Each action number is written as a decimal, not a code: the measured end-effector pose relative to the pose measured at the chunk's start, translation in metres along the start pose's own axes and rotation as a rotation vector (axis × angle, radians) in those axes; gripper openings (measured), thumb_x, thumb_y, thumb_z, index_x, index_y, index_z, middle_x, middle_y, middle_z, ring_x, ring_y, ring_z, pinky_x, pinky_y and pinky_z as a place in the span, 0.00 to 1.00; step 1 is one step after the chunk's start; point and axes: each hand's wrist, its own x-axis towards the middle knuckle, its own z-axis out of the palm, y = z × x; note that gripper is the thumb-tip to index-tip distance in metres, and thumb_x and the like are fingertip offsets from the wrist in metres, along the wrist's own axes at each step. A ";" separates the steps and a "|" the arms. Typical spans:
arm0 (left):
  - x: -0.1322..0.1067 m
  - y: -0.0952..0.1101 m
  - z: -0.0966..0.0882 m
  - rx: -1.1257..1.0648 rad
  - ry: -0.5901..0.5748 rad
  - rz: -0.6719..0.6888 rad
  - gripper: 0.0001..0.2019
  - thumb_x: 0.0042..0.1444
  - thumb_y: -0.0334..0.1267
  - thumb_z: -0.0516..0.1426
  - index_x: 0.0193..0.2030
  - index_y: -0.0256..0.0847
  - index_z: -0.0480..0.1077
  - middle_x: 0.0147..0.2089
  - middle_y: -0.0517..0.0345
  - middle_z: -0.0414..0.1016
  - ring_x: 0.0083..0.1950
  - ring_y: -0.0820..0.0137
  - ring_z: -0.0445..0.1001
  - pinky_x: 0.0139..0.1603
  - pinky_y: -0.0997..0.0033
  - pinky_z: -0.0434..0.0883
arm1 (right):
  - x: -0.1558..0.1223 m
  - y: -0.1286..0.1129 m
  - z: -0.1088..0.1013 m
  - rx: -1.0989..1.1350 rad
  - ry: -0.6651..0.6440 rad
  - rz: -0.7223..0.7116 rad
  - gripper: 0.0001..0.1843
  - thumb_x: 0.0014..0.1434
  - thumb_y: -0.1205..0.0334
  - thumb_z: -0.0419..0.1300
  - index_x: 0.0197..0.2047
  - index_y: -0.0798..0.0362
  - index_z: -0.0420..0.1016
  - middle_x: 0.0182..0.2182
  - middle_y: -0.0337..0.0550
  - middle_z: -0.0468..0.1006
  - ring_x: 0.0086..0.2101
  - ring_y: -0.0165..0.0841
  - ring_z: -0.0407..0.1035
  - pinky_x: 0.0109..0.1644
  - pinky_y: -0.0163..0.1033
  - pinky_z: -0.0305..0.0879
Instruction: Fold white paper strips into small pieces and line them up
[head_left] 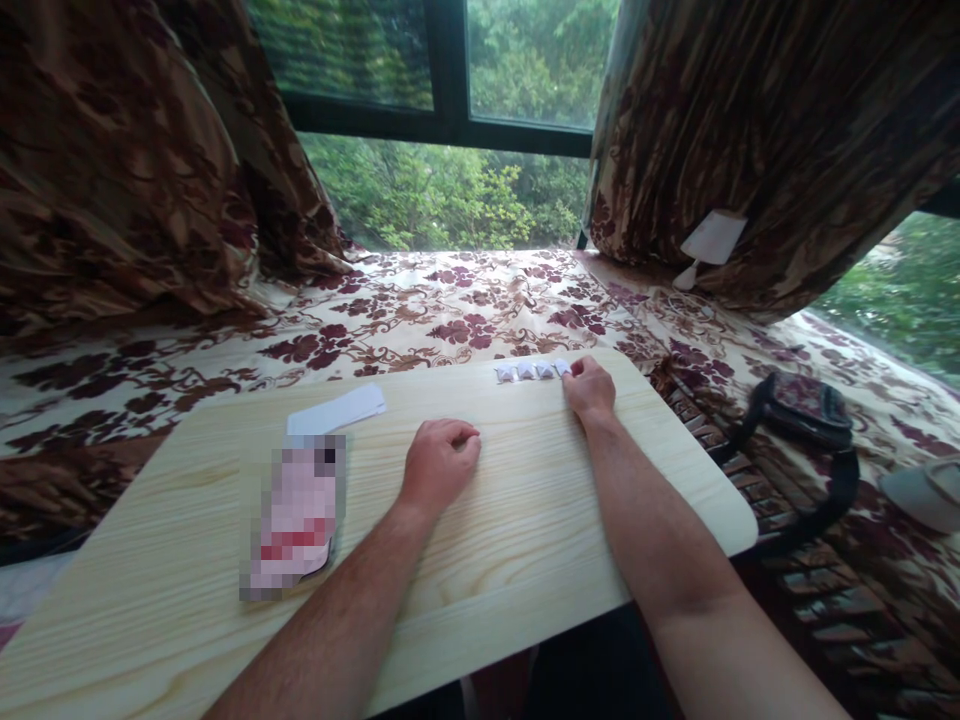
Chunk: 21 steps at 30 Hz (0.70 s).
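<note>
My right hand (590, 389) reaches to the far edge of the pale wooden board (525, 520), fingers pinched on the rightmost of a short row of small folded white paper pieces (525, 370). My left hand (439, 460) rests on the middle of the board with its fingers curled in; nothing shows in it. A white paper strip (337, 411) lies to the left of that hand, at the board's far left. Below the strip lies a flat pinkish object (296, 515), blurred out.
The board lies over a floral cream and maroon cloth (420, 310). Dark patterned curtains (112, 150) hang at both sides of a window (450, 90). A black bag with a strap (806, 420) and a grey cap (926, 490) lie to the right.
</note>
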 end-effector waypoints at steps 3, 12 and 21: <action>0.000 0.000 0.000 -0.001 0.001 -0.006 0.07 0.55 0.39 0.57 0.33 0.46 0.78 0.40 0.56 0.82 0.48 0.59 0.75 0.56 0.58 0.69 | 0.000 0.000 0.001 0.002 -0.001 0.001 0.07 0.56 0.58 0.61 0.38 0.50 0.76 0.36 0.47 0.82 0.37 0.40 0.74 0.41 0.41 0.64; 0.000 0.000 0.001 0.023 0.000 -0.008 0.07 0.55 0.38 0.57 0.33 0.45 0.78 0.40 0.58 0.82 0.48 0.62 0.75 0.56 0.60 0.69 | -0.001 -0.001 -0.001 -0.023 -0.028 -0.005 0.08 0.58 0.57 0.61 0.40 0.50 0.76 0.37 0.46 0.83 0.38 0.40 0.75 0.43 0.40 0.65; 0.000 0.000 0.001 0.022 0.005 0.006 0.07 0.55 0.37 0.58 0.32 0.45 0.78 0.40 0.58 0.82 0.47 0.62 0.75 0.55 0.61 0.69 | 0.000 0.001 0.000 0.021 -0.029 -0.047 0.13 0.58 0.60 0.59 0.45 0.48 0.80 0.42 0.45 0.82 0.41 0.39 0.74 0.46 0.40 0.66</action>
